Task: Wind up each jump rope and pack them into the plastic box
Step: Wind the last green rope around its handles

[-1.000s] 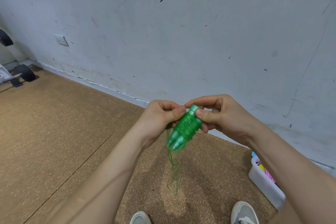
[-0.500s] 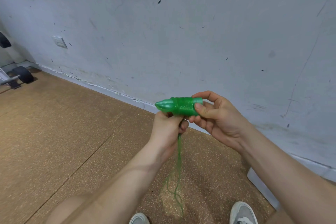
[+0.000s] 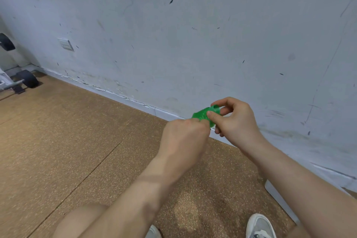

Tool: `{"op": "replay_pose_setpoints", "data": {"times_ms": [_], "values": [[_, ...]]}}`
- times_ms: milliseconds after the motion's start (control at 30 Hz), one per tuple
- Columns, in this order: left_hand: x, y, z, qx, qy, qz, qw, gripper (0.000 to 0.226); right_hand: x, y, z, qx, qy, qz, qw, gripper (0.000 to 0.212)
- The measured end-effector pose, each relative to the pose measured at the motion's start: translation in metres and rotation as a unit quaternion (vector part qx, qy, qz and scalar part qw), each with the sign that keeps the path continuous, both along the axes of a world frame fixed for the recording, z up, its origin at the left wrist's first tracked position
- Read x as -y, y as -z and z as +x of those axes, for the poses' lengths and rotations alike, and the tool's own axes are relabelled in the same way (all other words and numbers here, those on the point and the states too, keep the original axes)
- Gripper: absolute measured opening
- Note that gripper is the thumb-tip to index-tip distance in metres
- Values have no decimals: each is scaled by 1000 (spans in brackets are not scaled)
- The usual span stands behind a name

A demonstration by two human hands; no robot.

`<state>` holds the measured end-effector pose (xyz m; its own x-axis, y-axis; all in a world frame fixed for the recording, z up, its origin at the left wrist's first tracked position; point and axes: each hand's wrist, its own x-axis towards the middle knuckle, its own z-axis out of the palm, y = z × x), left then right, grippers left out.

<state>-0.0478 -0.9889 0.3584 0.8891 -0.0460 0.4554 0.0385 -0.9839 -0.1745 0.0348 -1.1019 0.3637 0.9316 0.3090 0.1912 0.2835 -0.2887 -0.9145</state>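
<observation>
The green jump rope (image 3: 202, 114) (wound up) pinched by right hand (image 3: 237, 123); left hand (image 3: 183, 139) curled against it, grip hidden.

Speckled brown cork-like floor (image 3: 77, 141), crossed by a thin dark seam (image 3: 86, 177) and meeting the wall at a pale skirting (image 3: 164, 112). A white plastic box (image 3: 274, 191), only partly in view, stands on it at the right. Two light shoes (image 3: 259, 226) rest at the bottom edge, and a black wheel (image 3: 29, 78) sits far left.

both forearms reach forward, hands touching. left hand (image 3: 183, 137) back-up, fingers curled at the wound green jump rope (image 3: 201, 114). right hand (image 3: 236, 121) pinches it, thumb on top.
</observation>
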Motion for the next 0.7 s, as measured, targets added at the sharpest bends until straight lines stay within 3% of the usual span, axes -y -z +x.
{"op": "replay_pose_setpoints", "data": {"times_ms": [133, 267, 567, 700], "values": [[-16, -1, -2, 67, 82, -82, 991, 14, 4, -4, 3, -37, -45, -61, 996, 11], [-28, -4, -1, 55, 150, -91, 983, 20, 7, -5, 4, -54, -92, -94, 990, 16], [-30, -7, 2, 81, 104, -72, 989, 36, 15, -10, 5, -4, -132, -111, 985, 18], [-33, -3, 5, 71, 145, -212, 964, 32, 15, -10, 6, 23, -135, -105, 985, 20]]}}
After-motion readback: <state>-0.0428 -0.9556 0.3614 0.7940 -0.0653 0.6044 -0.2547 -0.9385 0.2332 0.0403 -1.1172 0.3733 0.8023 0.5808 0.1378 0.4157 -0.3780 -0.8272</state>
